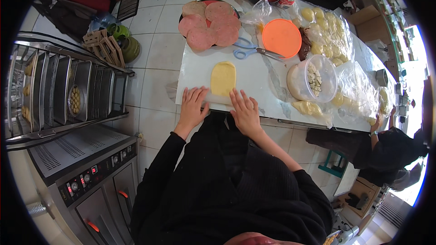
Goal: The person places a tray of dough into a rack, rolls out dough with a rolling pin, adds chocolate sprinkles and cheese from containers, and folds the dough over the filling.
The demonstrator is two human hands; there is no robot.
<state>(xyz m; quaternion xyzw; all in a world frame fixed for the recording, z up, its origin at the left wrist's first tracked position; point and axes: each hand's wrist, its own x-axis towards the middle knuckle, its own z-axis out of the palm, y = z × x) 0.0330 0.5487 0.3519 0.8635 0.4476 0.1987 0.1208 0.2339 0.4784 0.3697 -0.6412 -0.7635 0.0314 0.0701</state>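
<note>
A flattened oval of yellow dough (223, 77) lies on the white marbled table (260, 84). Along its near end, by the table's front edge, rests a pale rolling pin (219, 100). My left hand (194, 106) lies over the pin's left end with fingers stretched out. On the right end, my right hand (245, 111) presses down with its fingers spread, the fingertips close beside the dough's near right corner. Neither hand is wrapped round the pin. Beyond the dough, a dark plate (182, 18) carries several round pink slices of sliced meat (210, 26).
Blue-handled scissors (247, 49), an orange lid (281, 38) and a clear tub (297, 81) of white shreds stand rightward. Plastic-covered dough balls (324, 31) lie beyond. A tray rack (68, 86) and an oven (86, 163) are left. Another person (386, 147) works at right.
</note>
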